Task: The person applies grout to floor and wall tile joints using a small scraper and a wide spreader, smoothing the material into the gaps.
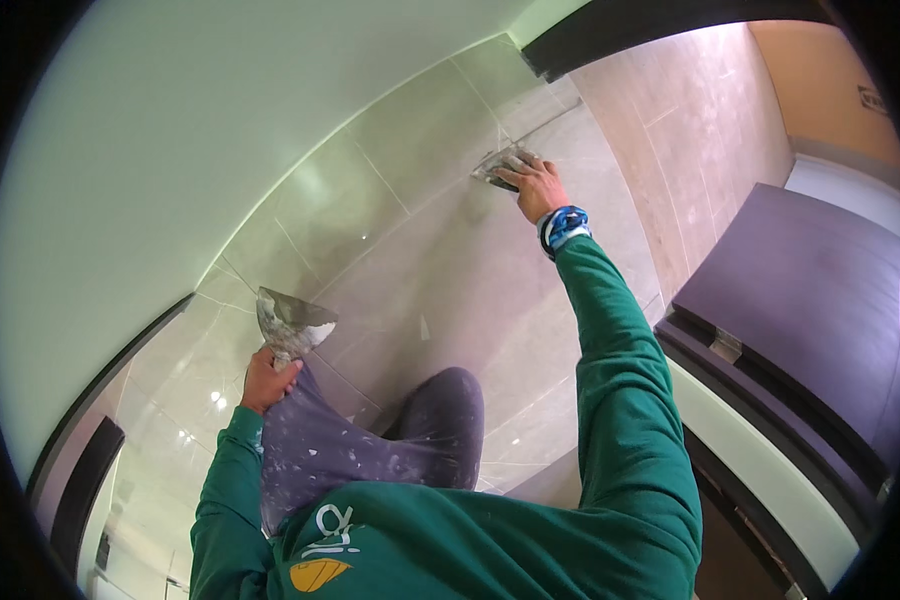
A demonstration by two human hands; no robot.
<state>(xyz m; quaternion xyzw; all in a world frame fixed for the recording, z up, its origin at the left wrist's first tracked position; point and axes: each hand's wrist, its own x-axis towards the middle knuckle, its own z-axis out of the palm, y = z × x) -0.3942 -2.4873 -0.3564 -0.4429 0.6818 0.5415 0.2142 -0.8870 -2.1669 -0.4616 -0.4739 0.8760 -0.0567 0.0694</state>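
In my left hand [267,381] is the handle of a wide putty knife [288,318]. Its broad blade points away from me and carries a patch of whitish paste. That hand is closed, beside my paint-spotted trouser leg. Farther off, my right hand [538,187] reaches out, its fingers pressed over a flat, smeared grey spreader [499,163]. The spreader lies at the pale floor tiles [420,262], close to a joint line. Its exact kind is hard to make out under the fingers.
A pale wall [190,120] runs along the left side of the tiles. At the right stands a dark door [800,300] with a metal hinge [727,345]. Dark door trim [650,35] crosses the far end, with more tiled floor [695,120] beyond.
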